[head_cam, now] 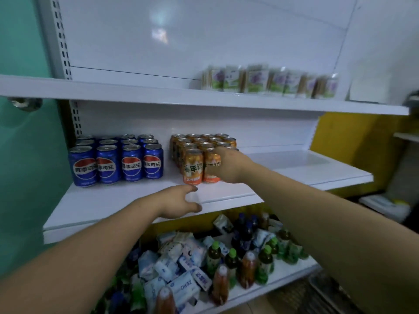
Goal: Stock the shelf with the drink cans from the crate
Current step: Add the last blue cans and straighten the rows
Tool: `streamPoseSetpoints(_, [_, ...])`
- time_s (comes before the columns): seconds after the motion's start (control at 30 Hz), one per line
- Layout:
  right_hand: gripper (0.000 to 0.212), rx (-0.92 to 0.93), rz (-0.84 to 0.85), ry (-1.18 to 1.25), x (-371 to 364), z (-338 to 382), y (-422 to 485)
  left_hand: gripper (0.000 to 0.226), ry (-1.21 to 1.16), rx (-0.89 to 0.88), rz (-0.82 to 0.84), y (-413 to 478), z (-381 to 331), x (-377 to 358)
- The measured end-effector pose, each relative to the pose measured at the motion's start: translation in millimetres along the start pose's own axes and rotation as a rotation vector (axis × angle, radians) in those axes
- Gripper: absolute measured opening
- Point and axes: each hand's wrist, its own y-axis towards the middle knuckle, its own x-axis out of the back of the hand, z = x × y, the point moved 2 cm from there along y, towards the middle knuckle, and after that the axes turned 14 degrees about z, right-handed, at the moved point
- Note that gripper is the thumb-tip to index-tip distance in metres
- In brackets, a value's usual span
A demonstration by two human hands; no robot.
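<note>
On the white middle shelf [127, 198] stand several blue cola cans [118, 159] at the left and a block of several orange cans [199, 152] beside them. My right hand [229, 165] wraps around the right side of the front orange can [210, 166], fingers curled on it. My left hand [181, 202] hovers low over the shelf's front edge, fingers relaxed, its fingertip just below the front-left orange can [192, 167]. The crate is out of view.
The top shelf [113, 91] carries a row of small green and white packs [269, 81] at the right. Below, the bottom shelf [278, 277] holds several drink bottles [249, 257] and a heap of tissue packs [172, 268]. A yellow wall stands at the right.
</note>
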Motion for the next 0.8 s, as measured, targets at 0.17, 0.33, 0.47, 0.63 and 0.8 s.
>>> streamPoseSetpoints(0.17, [0.067, -0.274, 0.031, 0.027, 3, -77, -70, 0.071, 0.139, -0.157, 0.092, 11, -76, -38])
streamPoseSetpoints(0.33, [0.07, -0.485, 0.041, 0.037, -2, -142, -134, 0.074, 0.24, -0.287, 0.197, 26, -142, -79])
streamPoseSetpoints(0.47, [0.068, -0.636, 0.048, 0.041, -13, -184, -177, 0.07, 0.283, -0.398, 0.281, 42, -189, -115])
streamPoseSetpoints(0.63, [0.067, -0.806, 0.102, 0.081, -36, -235, -215, 0.072, 0.303, -0.489, 0.402, 72, -229, -168])
streamPoseSetpoints(0.8, [0.062, -0.933, 0.179, 0.148, -82, -293, -238, 0.069, 0.318, -0.521, 0.51, 109, -254, -232])
